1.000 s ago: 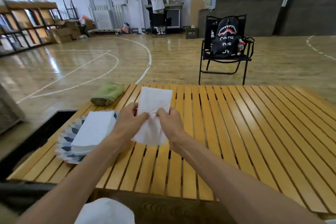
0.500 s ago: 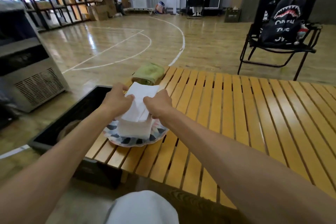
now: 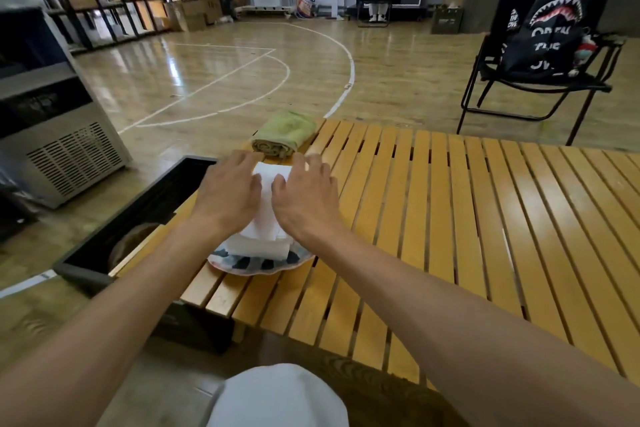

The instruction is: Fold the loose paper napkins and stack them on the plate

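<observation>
Head view: everything the task concerns sits at centre left of the frame, at the left end of the slatted table.
Slatted table [image 3: 450, 218]: fills the right and lower middle of the frame; its slats run from the bottom edge up toward the far edge.
Black bin [image 3: 145, 215]: just beside the table's left edge, left of the plate; its contents are too dark to tell.
Green rolled cloth [image 3: 282, 133]: at the table's far left corner, just above the hands in the frame, apart from the plate.
Plate [image 3: 259, 263]: patterned, near the table's left edge; only its near rim shows below the napkins.
Napkin stack [image 3: 258, 248]: white folded napkins lying on the plate, their near edge visible below the wrists.
Top napkin [image 3: 268, 194]: lies on the stack, its long axis running up and down the frame, away from the person; it shows in the gap between the two hands.
Left hand [image 3: 227, 196]: fingers spread and fairly straight, palm down over the left side of the top napkin; it seems to rest on it, not grip it.
Right hand [image 3: 306, 196]: likewise spread, palm down over the right side, gripping nothing.
Relation that matters: the stack lies directly under both hands, each equally near, so I judge the napkin placed and being patted flat.
Loose napkins: none that I can see on the table.
</observation>
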A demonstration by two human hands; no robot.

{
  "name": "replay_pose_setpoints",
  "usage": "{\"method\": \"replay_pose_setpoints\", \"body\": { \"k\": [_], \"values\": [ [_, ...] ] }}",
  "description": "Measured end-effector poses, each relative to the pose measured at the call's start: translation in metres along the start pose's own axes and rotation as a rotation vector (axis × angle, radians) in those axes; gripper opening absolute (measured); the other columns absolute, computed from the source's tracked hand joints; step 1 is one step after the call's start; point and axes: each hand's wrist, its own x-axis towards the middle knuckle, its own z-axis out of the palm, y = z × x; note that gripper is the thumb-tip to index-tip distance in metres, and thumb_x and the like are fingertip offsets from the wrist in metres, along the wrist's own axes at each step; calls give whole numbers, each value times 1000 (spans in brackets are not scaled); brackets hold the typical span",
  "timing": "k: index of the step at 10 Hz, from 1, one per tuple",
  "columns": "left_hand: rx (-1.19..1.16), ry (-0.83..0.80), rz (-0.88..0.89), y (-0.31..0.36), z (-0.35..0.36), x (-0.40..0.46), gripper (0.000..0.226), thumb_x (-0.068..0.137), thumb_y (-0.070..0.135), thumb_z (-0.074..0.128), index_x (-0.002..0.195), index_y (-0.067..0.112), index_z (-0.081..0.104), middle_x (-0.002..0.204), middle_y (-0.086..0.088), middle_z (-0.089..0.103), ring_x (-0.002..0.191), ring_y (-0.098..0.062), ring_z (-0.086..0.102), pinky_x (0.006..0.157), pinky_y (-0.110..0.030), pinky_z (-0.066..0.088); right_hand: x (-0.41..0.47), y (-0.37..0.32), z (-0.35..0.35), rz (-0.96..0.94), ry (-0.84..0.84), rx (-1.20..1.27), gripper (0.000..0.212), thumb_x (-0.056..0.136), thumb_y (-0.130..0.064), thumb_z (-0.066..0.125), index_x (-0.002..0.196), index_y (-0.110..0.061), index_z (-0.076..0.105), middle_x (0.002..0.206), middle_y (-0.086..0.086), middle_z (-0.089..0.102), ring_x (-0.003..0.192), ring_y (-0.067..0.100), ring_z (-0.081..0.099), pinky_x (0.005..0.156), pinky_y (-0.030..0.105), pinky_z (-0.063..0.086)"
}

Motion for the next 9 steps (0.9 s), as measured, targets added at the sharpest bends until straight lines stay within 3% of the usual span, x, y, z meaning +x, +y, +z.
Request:
{"method": "replay_pose_setpoints", "body": {
  "k": [1,2,3,6,7,8,9],
  "values": [
    [32,-173,316,-8,12,-1,56,94,13,58,148,12,41,153,-8,43,144,-19,35,123,-29,13,4,-1,12,-166,-203,-10,54,104,-20,31,157,-9,24,167,11,14,154,26,10,124,43,13],
    [3,-252,243,-14,25,-11,52,105,19,40,155,13,27,162,-6,28,150,-12,21,118,-19,-1,0,10,33,-181,-316,-67,58,106,-22,32,160,-9,14,169,10,8,156,23,3,127,40,6],
    [-41,-340,109,-19,37,-12,51,109,29,21,158,16,14,166,-2,12,152,-8,7,121,-21,-1,-5,18,46,-177,-318,-94,59,108,-26,26,161,-11,4,169,9,0,156,21,-3,127,39,1],
    [-30,-423,91,-27,44,-7,54,108,33,15,159,18,8,167,0,3,152,-6,0,124,-27,0,-4,18,45,-140,-362,-82,58,109,-28,20,160,-10,1,169,8,-5,155,20,-7,126,41,1],
    [267,-428,127,-16,30,-2,54,107,35,14,159,20,7,167,0,2,153,-15,-2,124,-36,-3,8,18,31,-135,-462,-66,57,109,-29,21,160,-8,6,169,10,2,156,22,-1,126,41,4],
    [515,-303,143,13,13,-1,54,106,34,24,158,23,13,167,-1,6,154,-24,-5,123,-48,-3,10,28,7,-182,-415,-129,54,107,-33,28,157,-11,26,165,11,21,154,26,13,123,45,13],
    [410,-244,153,63,9,-10,61,103,27,37,158,19,12,167,-4,5,154,-24,-3,124,-47,0,-6,50,-34,-123,-351,-67,58,108,-34,27,160,-13,14,169,6,8,156,22,2,126,44,5]
  ]
}}
